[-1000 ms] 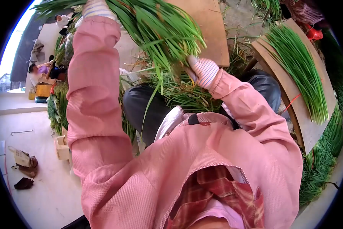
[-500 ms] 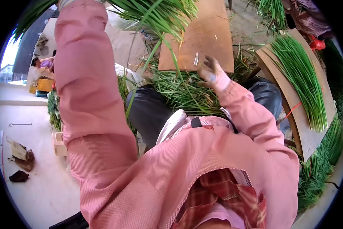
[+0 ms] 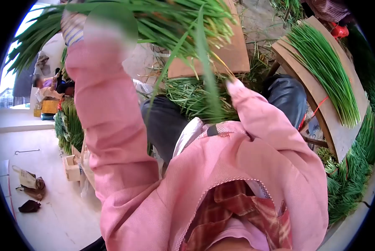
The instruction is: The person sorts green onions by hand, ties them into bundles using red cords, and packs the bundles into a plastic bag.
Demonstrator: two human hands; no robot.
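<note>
Left hand [image 3: 73, 26]: closing around a bundle of green leaves [image 3: 170, 21], a striped glove showing at the wrist; the fingers are partly hidden by leaves. The bundle is hanging in the air at the top of the view, cut ends pointing right, tips spreading left.

Right hand [image 3: 234, 85]: blurring, lying below the cut ends, near a thin yellow strand [image 3: 223, 63]. Whether it is pinching the strand or releasing it, cannot tell.

Below the bundle, a brown board [image 3: 237, 56] is extending toward the person. Loose leaves [image 3: 185, 94] are lying at its near edge, between 2 dark-clad knees [image 3: 285, 94].

To the right, 1 curved table [image 3: 347, 144] is supporting a second bundle [image 3: 325, 75], with a red strip [image 3: 320, 107] hanging near its side. More green leaves [image 3: 350, 184] are lying beyond and below that table.

Far left, 1 seated person [image 3: 45, 83] is sitting near upright green bundles [image 3: 71, 125]. A wooden box [image 3: 72, 168] is standing below these; 1 bag [image 3: 26, 178] and 1 dark cloth [image 3: 29, 206] are lying on the pale floor [image 3: 55, 217].
</note>
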